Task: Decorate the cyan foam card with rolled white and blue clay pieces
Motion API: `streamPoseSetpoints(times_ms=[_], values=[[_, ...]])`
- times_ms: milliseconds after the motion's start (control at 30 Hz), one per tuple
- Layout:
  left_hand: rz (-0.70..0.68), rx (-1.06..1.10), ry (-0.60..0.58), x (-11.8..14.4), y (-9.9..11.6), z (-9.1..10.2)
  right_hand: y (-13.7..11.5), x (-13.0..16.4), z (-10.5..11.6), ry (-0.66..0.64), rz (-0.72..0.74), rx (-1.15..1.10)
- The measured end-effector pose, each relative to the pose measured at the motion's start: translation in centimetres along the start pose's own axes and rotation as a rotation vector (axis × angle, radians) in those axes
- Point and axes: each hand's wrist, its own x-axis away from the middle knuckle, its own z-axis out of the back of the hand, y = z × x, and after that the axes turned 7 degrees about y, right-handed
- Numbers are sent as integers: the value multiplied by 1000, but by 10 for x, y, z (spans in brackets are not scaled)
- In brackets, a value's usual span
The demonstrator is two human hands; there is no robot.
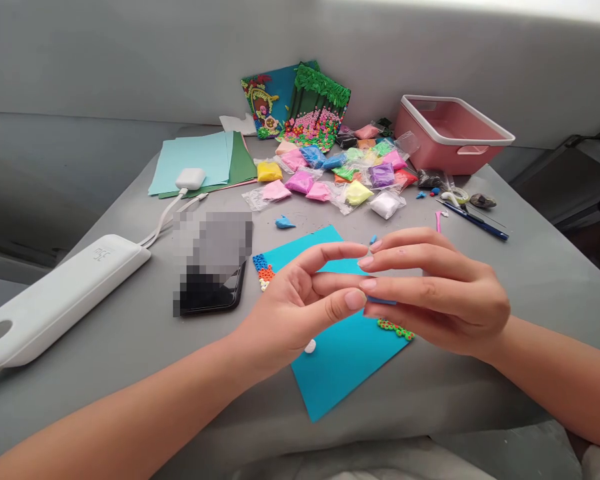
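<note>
Writing on power bank (55,293) unreadable; phone (213,280) partly pixelated. Left hand (300,303) and right hand (430,293) meet fingertips above blue card (340,360); anything pinched is hidden.

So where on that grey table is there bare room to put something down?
Bare table lies right of the hands, between the pen and the near edge. Another patch lies near left, between the power bank, the phone and the blue card. It is crowded at the back, around the clay bags and the pink basket.
</note>
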Motion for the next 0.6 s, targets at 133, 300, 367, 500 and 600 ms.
streamPoseSetpoints(times_ms=[133, 300, 367, 500, 600], values=[[96, 117, -160, 1, -5, 3, -1, -1, -3, -1, -14, -131], [120, 170, -262, 1, -7, 4, -1, -2, -6, -15, -23, -209], [116, 165, -280, 1, -6, 3, -1, -1, -7, -16, -24, -239], [120, 158, -276, 0, -4, 2, -1, 0, -9, -17, -33, -286], [122, 158, -267, -1, -4, 1, -1, 0, -10, -24, -32, -298]])
